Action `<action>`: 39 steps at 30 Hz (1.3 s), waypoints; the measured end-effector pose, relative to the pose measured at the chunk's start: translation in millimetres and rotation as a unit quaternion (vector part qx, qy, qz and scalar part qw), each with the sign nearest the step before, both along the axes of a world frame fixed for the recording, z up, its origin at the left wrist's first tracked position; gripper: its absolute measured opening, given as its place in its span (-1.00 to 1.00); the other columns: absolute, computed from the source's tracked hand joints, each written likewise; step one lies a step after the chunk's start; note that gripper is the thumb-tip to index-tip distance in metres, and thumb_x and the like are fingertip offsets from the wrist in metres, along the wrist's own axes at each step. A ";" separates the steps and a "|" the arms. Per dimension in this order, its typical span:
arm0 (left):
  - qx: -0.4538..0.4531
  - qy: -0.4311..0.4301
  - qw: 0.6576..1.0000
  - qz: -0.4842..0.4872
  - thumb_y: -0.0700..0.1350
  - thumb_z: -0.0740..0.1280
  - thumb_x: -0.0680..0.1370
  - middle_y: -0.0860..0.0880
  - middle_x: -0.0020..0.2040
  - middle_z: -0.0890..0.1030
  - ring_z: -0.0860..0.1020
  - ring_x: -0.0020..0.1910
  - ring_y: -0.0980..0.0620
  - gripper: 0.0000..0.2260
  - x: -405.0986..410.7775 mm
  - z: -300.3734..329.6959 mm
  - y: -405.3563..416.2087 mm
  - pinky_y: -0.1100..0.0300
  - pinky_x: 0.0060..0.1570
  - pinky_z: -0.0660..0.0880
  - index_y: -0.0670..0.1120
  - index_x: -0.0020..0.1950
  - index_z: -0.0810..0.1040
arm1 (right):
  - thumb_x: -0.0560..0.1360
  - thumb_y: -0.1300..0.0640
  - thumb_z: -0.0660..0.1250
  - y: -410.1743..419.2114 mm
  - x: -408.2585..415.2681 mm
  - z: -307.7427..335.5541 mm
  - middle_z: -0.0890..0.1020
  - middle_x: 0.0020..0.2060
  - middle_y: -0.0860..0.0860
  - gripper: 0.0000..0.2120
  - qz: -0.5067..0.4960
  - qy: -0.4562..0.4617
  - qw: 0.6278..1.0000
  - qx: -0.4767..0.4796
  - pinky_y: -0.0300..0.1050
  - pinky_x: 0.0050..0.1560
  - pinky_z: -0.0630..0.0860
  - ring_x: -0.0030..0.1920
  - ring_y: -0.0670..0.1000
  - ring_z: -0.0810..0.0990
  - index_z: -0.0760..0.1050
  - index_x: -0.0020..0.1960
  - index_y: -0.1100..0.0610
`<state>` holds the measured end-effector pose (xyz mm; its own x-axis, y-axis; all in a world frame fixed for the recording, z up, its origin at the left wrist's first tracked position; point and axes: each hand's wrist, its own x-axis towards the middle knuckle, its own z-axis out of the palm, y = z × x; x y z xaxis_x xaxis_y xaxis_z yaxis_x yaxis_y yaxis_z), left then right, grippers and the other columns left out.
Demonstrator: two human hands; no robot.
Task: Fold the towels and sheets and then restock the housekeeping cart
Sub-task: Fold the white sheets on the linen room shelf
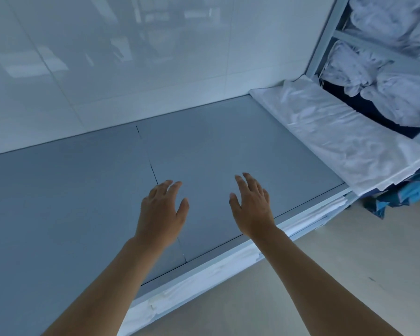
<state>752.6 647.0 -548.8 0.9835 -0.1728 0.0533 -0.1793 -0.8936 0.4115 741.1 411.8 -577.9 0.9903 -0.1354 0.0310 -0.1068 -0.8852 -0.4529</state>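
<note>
Hovering over grey table: left hand & right hand, fingers spread, grip prob. holding nothing

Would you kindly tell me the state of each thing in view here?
Left hand: open, empty, over the table.
Right hand: open, empty, over the table.
Grey table: bare under the hands.
White sheet: flat at the table's right end.
Shelf linens: crumpled, unfolded.

The scene is viewed by a single wide-angle head camera, tilted forward and down from close above a grey table set against a white wall, with shelving caught at the upper right and floor at the lower right.
</note>
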 end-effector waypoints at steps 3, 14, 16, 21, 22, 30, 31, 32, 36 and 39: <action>-0.001 -0.005 1.000 -0.011 0.05 0.22 0.68 -0.10 0.54 0.39 0.32 0.52 -0.12 -0.54 4.0 0.8 -5.3 -0.07 0.45 0.31 -0.06 0.56 0.38 | 0.70 -0.05 0.08 -7.5 6.4 8.2 0.15 0.63 0.03 -0.46 -0.006 -0.003 1.000 -0.003 0.21 0.58 0.07 0.62 0.09 0.08 0.13 0.64 0.03; -0.018 -0.033 0.997 -0.066 0.04 0.23 0.67 -0.12 0.54 0.39 0.31 0.52 -0.14 -0.53 49.1 13.5 -103.4 -0.11 0.45 0.31 -0.08 0.56 0.37 | 0.69 -0.07 0.10 -116.4 31.2 21.0 0.20 0.62 0.03 -0.47 -0.059 -0.036 0.997 -0.019 0.23 0.58 0.09 0.62 0.08 0.12 0.18 0.63 0.04; -0.017 -0.037 0.996 -0.076 0.03 0.24 0.67 -0.13 0.53 0.40 0.33 0.51 -0.15 -0.53 56.8 9.6 -132.1 -0.11 0.44 0.31 -0.09 0.55 0.38 | 0.69 -0.06 0.11 -148.7 37.6 17.0 0.22 0.61 0.04 -0.47 -0.066 -0.040 0.997 -0.027 0.23 0.57 0.11 0.61 0.09 0.14 0.20 0.62 0.06; -0.025 -0.033 0.995 -0.095 0.03 0.24 0.67 -0.14 0.53 0.41 0.33 0.51 -0.15 -0.54 67.0 -1.4 -210.0 -0.10 0.45 0.32 -0.09 0.55 0.38 | 0.68 -0.04 0.14 -235.0 45.7 5.1 0.25 0.60 0.06 -0.48 -0.085 -0.036 0.995 -0.032 0.23 0.55 0.15 0.59 0.10 0.19 0.24 0.60 0.07; -0.026 -0.032 0.994 -0.097 0.03 0.24 0.67 -0.14 0.53 0.41 0.33 0.52 -0.15 -0.54 70.2 -3.6 -227.0 -0.09 0.45 0.31 -0.09 0.55 0.38 | 0.68 -0.04 0.14 -252.7 48.5 3.1 0.25 0.60 0.06 -0.48 -0.087 -0.032 0.995 -0.033 0.23 0.55 0.15 0.59 0.10 0.18 0.24 0.60 0.08; -0.034 -0.011 0.993 -0.114 0.04 0.21 0.67 -0.12 0.53 0.40 0.31 0.52 -0.13 -0.54 100.2 -28.4 -368.9 -0.10 0.46 0.28 -0.09 0.56 0.36 | 0.70 -0.03 0.11 -386.0 81.0 -15.1 0.22 0.61 0.04 -0.49 -0.082 -0.009 0.995 -0.053 0.23 0.56 0.14 0.60 0.09 0.15 0.21 0.61 0.07; -0.033 -0.010 0.992 -0.118 0.03 0.21 0.68 -0.12 0.53 0.40 0.31 0.53 -0.13 -0.54 103.8 -31.9 -385.3 -0.10 0.46 0.28 -0.09 0.56 0.36 | 0.70 -0.03 0.11 -401.4 85.2 -18.2 0.21 0.61 0.04 -0.49 -0.082 -0.005 0.995 -0.055 0.23 0.56 0.14 0.61 0.08 0.14 0.21 0.61 0.07; -0.031 -0.009 0.992 -0.123 0.03 0.20 0.68 -0.12 0.53 0.40 0.30 0.53 -0.13 -0.54 106.6 -34.9 -401.1 -0.10 0.46 0.27 -0.10 0.56 0.36 | 0.70 -0.04 0.11 -415.8 89.3 -21.0 0.20 0.62 0.03 -0.49 -0.081 0.001 0.995 -0.058 0.23 0.56 0.14 0.61 0.08 0.13 0.20 0.62 0.06; -0.024 -0.016 0.988 -0.152 0.05 0.19 0.68 -0.12 0.54 0.37 0.28 0.54 -0.13 -0.52 116.6 -44.9 -461.9 -0.09 0.48 0.23 -0.08 0.58 0.33 | 0.70 -0.05 0.08 -467.5 106.8 -29.7 0.09 0.66 -0.02 -0.46 -0.060 0.023 0.996 -0.067 0.24 0.59 0.04 0.65 0.06 0.01 0.11 0.65 0.02; 0.014 -0.013 0.984 -0.175 0.13 0.14 0.68 -0.11 0.62 0.22 0.15 0.60 -0.17 -0.46 127.2 -54.9 -505.0 -0.15 0.52 0.17 -0.02 0.63 0.21 | 0.71 -0.11 0.03 -497.5 124.2 -33.0 -0.03 0.67 -0.06 -0.42 -0.026 0.049 0.995 -0.085 0.21 0.62 -0.04 0.66 0.03 -0.10 -0.01 0.68 -0.03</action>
<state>879.8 142.0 -603.7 0.8619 -0.5024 0.0679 -0.4881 -0.7861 0.3793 865.3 -85.7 -610.9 0.9814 -0.1879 -0.0390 -0.1912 -0.9400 -0.2824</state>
